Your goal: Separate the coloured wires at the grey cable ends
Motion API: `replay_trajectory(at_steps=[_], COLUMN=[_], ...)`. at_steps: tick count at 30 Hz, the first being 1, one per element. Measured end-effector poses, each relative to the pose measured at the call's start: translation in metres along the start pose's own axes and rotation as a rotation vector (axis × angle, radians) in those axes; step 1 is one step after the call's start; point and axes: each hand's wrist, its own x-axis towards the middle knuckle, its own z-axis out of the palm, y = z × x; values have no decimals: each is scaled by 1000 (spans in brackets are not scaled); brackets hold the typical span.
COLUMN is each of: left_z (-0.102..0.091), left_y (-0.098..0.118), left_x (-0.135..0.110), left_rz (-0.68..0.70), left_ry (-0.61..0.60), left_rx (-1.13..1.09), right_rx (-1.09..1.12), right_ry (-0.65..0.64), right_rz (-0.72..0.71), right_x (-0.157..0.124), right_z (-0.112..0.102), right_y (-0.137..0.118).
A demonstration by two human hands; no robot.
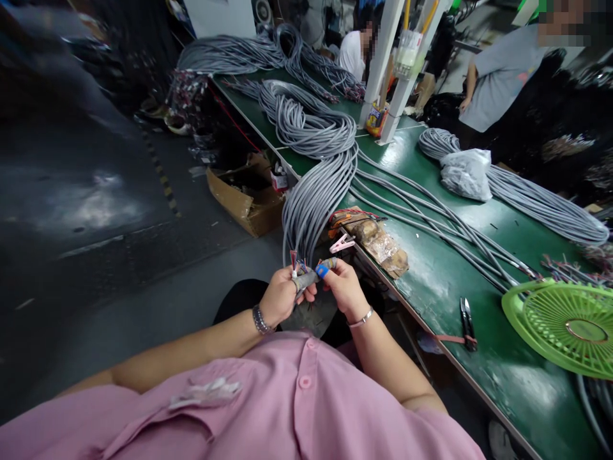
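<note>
In front of my lap, my left hand (280, 297) is closed around the end of a grey cable, with thin coloured wires (294, 260) and a white tip standing up by the thumb. Close beside it, my right hand (347, 291) pinches at the small coloured wires; blue tape (322, 271) shows at its fingertips. A grey, yellow-banded wrapped piece (305, 280) lies between the hands; whether it is cable or finger wrapping is unclear. Grey cables (318, 201) drop over the table edge to the hands from a large coil (311, 124).
On the green table (507, 345) lie a pink clip (341, 244), a taped block (378, 243), thread snips (467, 322), a green fan (569, 326) and a plastic bag (467, 172) on more cables. A cardboard box (249, 207) stands below. Two people work beyond a white post (383, 64).
</note>
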Motion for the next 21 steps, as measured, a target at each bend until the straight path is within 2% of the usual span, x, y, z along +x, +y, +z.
replay_trajectory(at_steps=[6,15,21], left_z=[-4,-4,-5], left_y=[1,3,2], left_x=[4,3,5], left_rz=[-82,-55,-44], left_ry=[-102,21,24], left_rx=[78,-89,-60], right_rx=[-99,66,30], right_ry=[-61,50,-36], right_rz=[-96,-6,13], right_x=[0,4,7], right_z=[3,8,8], right_y=[-4,8,-2])
